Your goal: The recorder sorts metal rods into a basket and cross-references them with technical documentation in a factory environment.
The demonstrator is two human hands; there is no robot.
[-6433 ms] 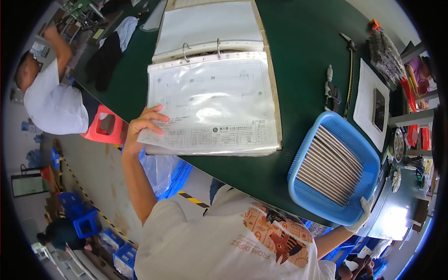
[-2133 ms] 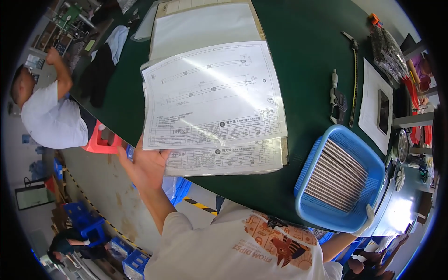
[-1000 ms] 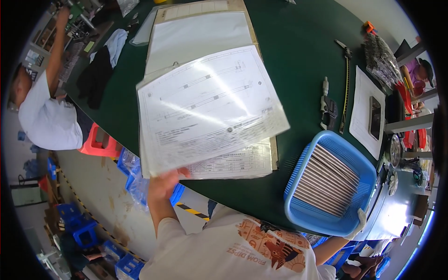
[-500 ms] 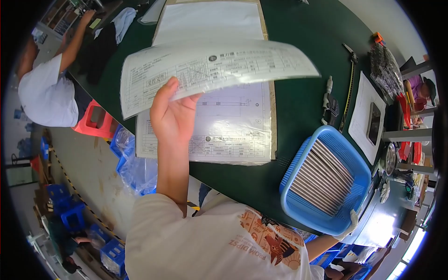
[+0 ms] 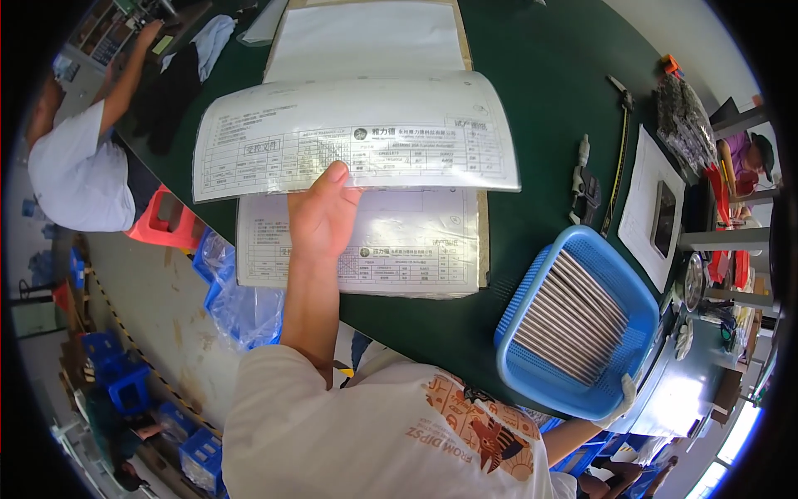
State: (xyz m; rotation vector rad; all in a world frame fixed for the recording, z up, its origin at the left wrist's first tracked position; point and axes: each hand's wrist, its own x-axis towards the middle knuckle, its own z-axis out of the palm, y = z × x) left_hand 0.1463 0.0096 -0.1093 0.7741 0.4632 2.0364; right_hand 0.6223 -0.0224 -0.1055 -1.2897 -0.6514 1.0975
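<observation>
My left hand [image 5: 323, 218] is bare and pinches the near edge of a laminated drawing sheet [image 5: 449, 158], thumb on top and fingers beneath. The sheet is lifted and bowed over a stack of similar sheets [image 5: 399, 279] on a board. My right hand [image 5: 619, 402], in a pale glove, grips the near right corner of a blue plastic basket [image 5: 532, 387]; its fingers are partly hidden. Inside the basket, several slim metal rods [image 5: 573, 316] lie side by side at a slant.
On the dark green table [image 5: 532, 41] lie a micrometer [image 5: 585, 187] and a caliper [image 5: 620, 96]. A phone [image 5: 665, 218] rests on paper at the right, near a bagged bundle [image 5: 683, 112]. A co-worker [image 5: 79, 179] sits at the far left beside a red stool [image 5: 166, 220].
My left hand has shifted slightly right and nearer, bringing the lifted sheet's printed face more into view and its right end lower and leftward. My right hand stays at the basket.
</observation>
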